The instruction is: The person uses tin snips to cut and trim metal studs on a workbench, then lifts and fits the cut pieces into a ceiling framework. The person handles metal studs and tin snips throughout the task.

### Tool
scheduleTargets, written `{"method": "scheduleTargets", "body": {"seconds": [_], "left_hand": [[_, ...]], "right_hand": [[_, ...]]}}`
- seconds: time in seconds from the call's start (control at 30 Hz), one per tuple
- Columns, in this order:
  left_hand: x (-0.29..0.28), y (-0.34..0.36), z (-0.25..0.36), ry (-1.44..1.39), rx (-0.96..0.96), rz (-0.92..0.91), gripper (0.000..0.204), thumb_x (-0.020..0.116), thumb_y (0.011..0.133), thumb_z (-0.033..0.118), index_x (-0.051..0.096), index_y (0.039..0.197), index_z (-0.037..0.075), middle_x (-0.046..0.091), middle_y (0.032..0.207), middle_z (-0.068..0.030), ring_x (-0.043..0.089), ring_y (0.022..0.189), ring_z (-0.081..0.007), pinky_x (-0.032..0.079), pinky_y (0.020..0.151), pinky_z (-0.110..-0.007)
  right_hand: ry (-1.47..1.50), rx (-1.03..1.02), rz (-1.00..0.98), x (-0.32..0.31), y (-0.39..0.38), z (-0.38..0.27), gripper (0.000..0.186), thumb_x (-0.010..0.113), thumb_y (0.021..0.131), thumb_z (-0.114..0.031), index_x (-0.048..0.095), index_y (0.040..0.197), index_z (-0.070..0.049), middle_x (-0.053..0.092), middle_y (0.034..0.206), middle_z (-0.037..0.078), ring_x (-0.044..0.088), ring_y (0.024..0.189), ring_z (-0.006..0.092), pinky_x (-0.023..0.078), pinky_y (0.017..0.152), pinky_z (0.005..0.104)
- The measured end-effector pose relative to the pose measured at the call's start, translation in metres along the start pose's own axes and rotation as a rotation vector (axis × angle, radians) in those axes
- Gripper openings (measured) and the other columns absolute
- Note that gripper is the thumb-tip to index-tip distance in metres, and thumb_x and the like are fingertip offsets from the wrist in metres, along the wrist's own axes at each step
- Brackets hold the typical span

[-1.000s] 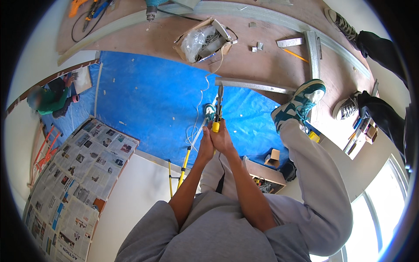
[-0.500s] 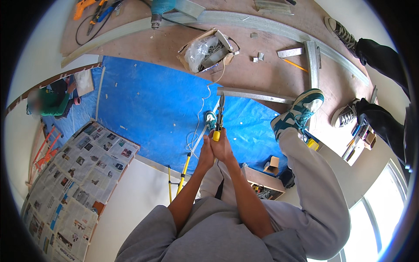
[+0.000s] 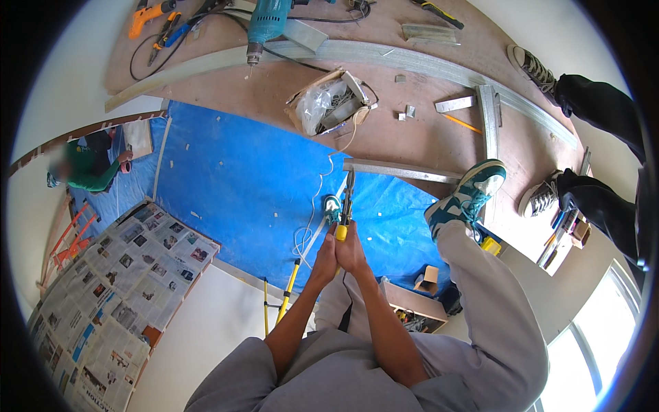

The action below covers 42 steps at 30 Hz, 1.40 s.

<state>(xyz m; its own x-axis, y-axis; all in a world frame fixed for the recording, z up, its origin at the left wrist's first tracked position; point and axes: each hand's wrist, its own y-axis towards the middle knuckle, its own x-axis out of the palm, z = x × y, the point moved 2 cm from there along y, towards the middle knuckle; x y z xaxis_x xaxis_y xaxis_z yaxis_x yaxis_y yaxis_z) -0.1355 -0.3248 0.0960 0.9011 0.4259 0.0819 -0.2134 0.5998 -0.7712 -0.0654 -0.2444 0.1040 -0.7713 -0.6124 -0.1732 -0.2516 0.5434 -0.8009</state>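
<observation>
My left hand (image 3: 325, 254) and my right hand (image 3: 351, 250) are wrapped together around the yellow handles of a pair of metal snips (image 3: 345, 218), held upright in front of my body. The jaws point away from me and overlap the left end of a metal channel (image 3: 401, 169); whether they touch it I cannot tell. My raised right foot, in a teal and white sneaker (image 3: 473, 192), rests by the right end of that channel. A white cord (image 3: 317, 189) runs past the snips to an open box of hardware (image 3: 322, 103).
A plywood platform (image 3: 206, 79) holds a drill (image 3: 266, 27), tools and long channels. Blue sheeting (image 3: 233, 172) covers the floor. A co-worker (image 3: 93, 165) crouches at left; another person's legs (image 3: 594, 199) are at right. Newspaper-covered board (image 3: 117, 288) and yellow tripod (image 3: 285, 299) are nearby.
The view has shifted, so the platform and my hands sit lower in the picture. My grip on the snips looks the same. The co-worker at left has moved an arm.
</observation>
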Motion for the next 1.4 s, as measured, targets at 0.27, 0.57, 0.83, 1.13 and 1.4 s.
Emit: {"method": "scheduleTargets", "body": {"seconds": [0.27, 0.57, 0.83, 1.13, 1.4], "left_hand": [[-0.007, 0.006, -0.038, -0.122, 0.135, -0.159, 0.068, 0.048, 0.108, 0.043, 0.030, 0.157, 0.000, 0.043, 0.154, -0.0155, 0.042, 0.141, -0.0237, 0.031, 0.120, -0.038], [0.012, 0.002, -0.014, -0.577, -0.013, -0.113, 0.082, 0.037, 0.108, 0.060, 0.009, 0.165, 0.007, 0.027, 0.164, -0.0116, 0.030, 0.148, -0.0217, 0.027, 0.121, -0.034], [0.017, 0.005, -0.005, -0.246, -0.131, 0.008, 0.088, 0.027, 0.106, 0.067, -0.001, 0.166, 0.010, 0.021, 0.168, -0.0166, 0.023, 0.155, -0.0277, 0.021, 0.122, -0.035], [0.018, 0.004, 0.007, 0.040, -0.029, 0.025, 0.099, 0.042, 0.103, 0.067, -0.001, 0.164, 0.003, 0.041, 0.158, -0.0263, 0.041, 0.147, -0.0388, 0.035, 0.116, -0.038], [0.006, 0.004, -0.009, 0.196, -0.089, 0.057, 0.083, 0.043, 0.107, 0.055, 0.014, 0.163, 0.000, 0.049, 0.149, -0.0279, 0.050, 0.137, -0.0376, 0.039, 0.113, -0.042]], "right_hand": [[0.482, -0.064, -0.210, 0.020, 0.020, 0.079, 0.046, 0.064, 0.097, -0.026, 0.046, 0.130, 0.001, 0.058, 0.128, 0.022, 0.060, 0.114, 0.0352, 0.047, 0.104, 0.0467], [0.291, 0.023, -0.089, 0.000, 0.010, 0.027, 0.049, 0.068, 0.094, -0.025, 0.044, 0.130, -0.001, 0.059, 0.098, 0.010, 0.060, 0.087, 0.0201, 0.051, 0.074, 0.0368], [0.343, -0.051, -0.053, 0.003, 0.012, 0.028, 0.049, 0.063, 0.099, -0.033, 0.043, 0.133, -0.003, 0.056, 0.098, 0.007, 0.056, 0.086, 0.0170, 0.049, 0.081, 0.0338], [0.438, 0.007, -0.178, -0.005, 0.012, 0.031, 0.050, 0.059, 0.099, -0.032, 0.042, 0.139, -0.007, 0.054, 0.107, 0.007, 0.057, 0.099, 0.0194, 0.050, 0.090, 0.0360], [0.494, 0.074, -0.124, 0.003, 0.015, 0.056, 0.051, 0.061, 0.101, -0.027, 0.039, 0.143, -0.005, 0.059, 0.106, 0.006, 0.061, 0.095, 0.0190, 0.053, 0.085, 0.0355]]}}
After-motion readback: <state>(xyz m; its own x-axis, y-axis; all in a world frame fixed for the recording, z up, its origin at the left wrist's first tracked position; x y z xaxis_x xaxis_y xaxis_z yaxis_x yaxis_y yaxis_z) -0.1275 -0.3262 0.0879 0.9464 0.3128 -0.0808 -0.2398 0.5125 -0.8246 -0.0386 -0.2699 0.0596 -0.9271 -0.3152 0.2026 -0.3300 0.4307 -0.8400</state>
